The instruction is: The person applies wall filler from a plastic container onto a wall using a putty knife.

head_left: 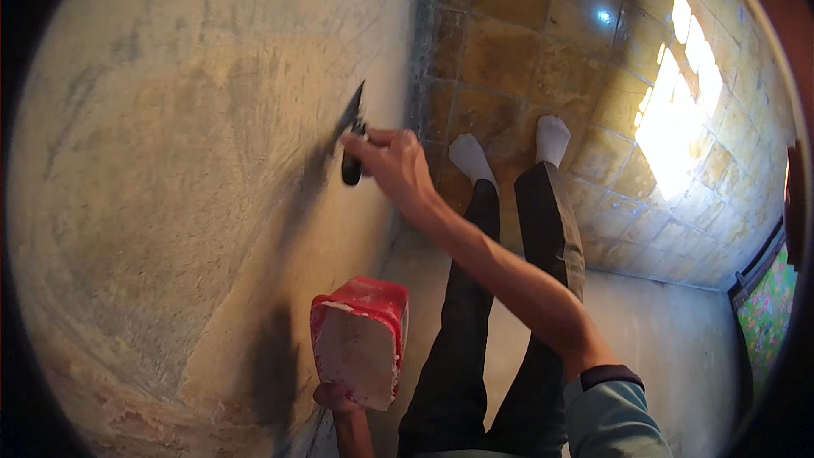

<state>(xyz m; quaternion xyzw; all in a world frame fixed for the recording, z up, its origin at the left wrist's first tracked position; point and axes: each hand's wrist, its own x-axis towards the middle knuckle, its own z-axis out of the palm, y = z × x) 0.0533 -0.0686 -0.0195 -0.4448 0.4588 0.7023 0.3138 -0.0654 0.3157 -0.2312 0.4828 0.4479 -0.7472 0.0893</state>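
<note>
Right grip (394, 161), pinching black-handled putty knife (353, 114) near wall (170, 203); left grip (337, 397), clasping red tub (373, 295) beside wall. Wall seemingly part-smoothed; rough lower band (144, 420) appears unfinished.

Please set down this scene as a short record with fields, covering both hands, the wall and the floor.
Right hand: grips a scraper by its black handle
Scraper blade: dark, pointing away from the person, close to the wall; contact cannot be told
Left hand: holds a red tub low down
Tub: pale smears on its surface
Wall: on the left, yellowish, with grey patches and shadows
Floor: brownish tiles, a bright patch of light at right
Feet: white socks
</note>
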